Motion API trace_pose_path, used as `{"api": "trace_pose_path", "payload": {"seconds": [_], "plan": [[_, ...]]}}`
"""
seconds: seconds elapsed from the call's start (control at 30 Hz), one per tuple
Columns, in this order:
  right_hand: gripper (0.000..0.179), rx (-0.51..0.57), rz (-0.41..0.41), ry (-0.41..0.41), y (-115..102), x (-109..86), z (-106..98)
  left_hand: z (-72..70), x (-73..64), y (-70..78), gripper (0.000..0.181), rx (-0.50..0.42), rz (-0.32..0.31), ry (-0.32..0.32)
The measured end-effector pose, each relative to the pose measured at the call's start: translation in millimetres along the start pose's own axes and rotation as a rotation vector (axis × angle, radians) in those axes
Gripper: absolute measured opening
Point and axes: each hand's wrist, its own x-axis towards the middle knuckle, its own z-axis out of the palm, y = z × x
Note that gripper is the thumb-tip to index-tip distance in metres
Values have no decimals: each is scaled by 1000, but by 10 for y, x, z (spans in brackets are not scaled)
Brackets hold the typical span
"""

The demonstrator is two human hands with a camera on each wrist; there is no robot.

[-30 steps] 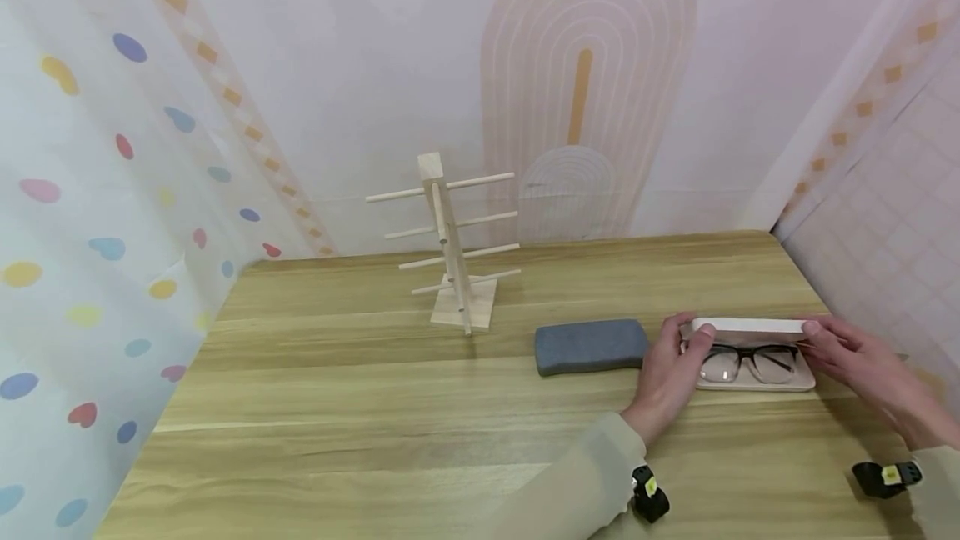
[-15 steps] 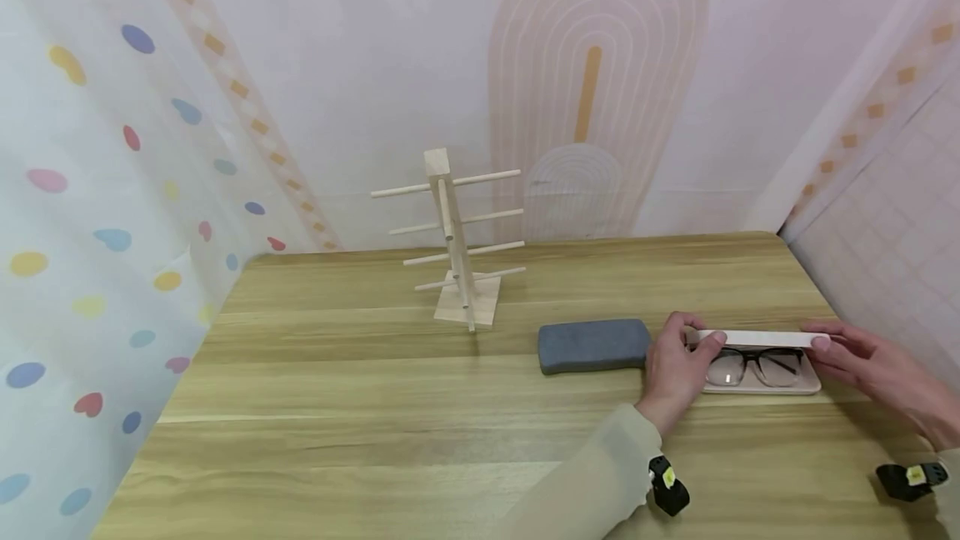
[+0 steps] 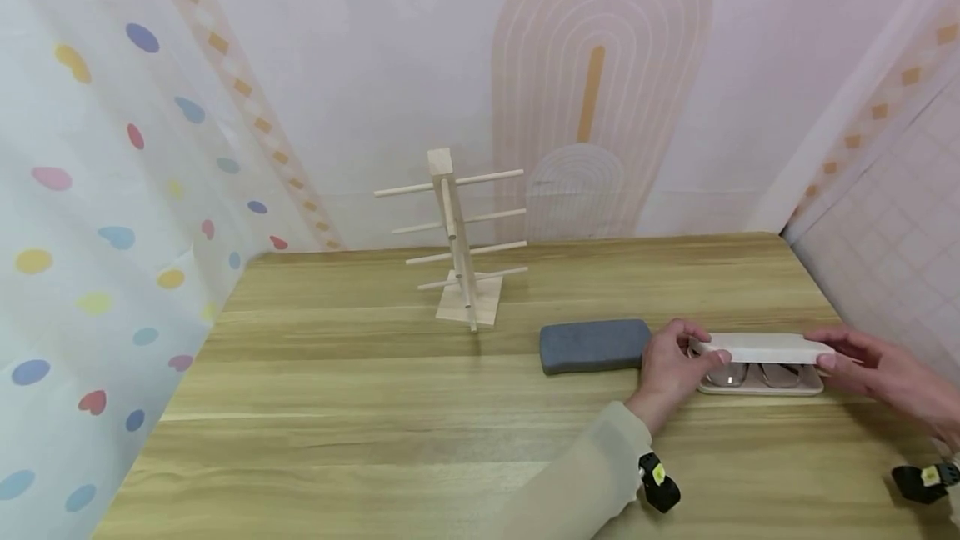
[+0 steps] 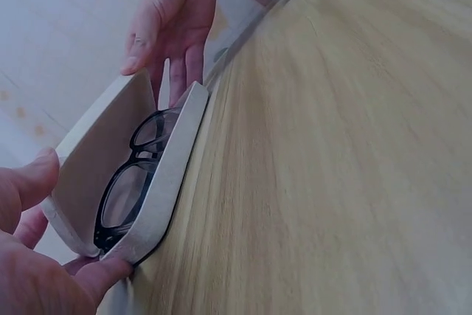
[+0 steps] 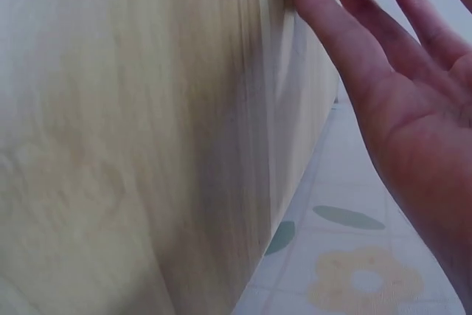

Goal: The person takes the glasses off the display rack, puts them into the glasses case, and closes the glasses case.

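Observation:
A cream glasses case (image 3: 776, 345) lies at the right of the table, its lid tilted low over the base. Inside rests a pair of black-framed eyeglasses (image 4: 138, 154); in the head view the lid covers their top part. My left hand (image 3: 670, 371) grips the case's left end, thumb on the lid's front edge. At the opposite end my right hand (image 3: 888, 375) holds the lid's corner between thumb and fingers. The right wrist view catches only a corner of the case by the fingertips.
A blue-grey glasses case (image 3: 595, 347) lies just left of my left hand. Farther left stands a wooden rack (image 3: 459, 227) with several pegs on a square base. Patterned curtains (image 3: 375, 65) hang behind the wooden table (image 3: 360, 407) and along its sides.
The lid of the cream case has swung down toward the front, hiding more of the eyeglasses. Both hands have moved with it. The head view has shifted slightly.

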Motion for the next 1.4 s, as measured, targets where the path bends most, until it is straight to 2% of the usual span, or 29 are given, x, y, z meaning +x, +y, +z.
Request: {"api": "trace_pose_path", "payload": {"seconds": [0.13, 0.3, 0.4, 0.53, 0.67, 0.83, 1.13, 1.4], "plan": [[34, 53, -46, -11, 28, -11, 2, 3, -5, -10, 26, 13, 1, -15], [32, -27, -18, 14, 43, -21, 16, 6, -9, -15, 26, 42, 5, -27], [32, -67, -22, 25, 44, -8, 38, -5, -14, -20, 30, 110, 12, -39], [34, -68, -81, 40, 52, -12, 51, 1, -28, -23, 38, 234, 42, -46], [36, -58, -121, 34, 56, -32, 55, 15, -38, -36, 45, 309, 62, -53], [36, -113, -132, 33, 38, -51, 91, 50, -40, -75, 57, 365, 89, -60], [46, -191, -13, 24, -91, -82, 157, 66, -80, -60, 62, 325, 70, -82], [49, -265, -20, 154, -206, -99, 267, 42, -206, 12, 64, 283, 109, -130]]}}
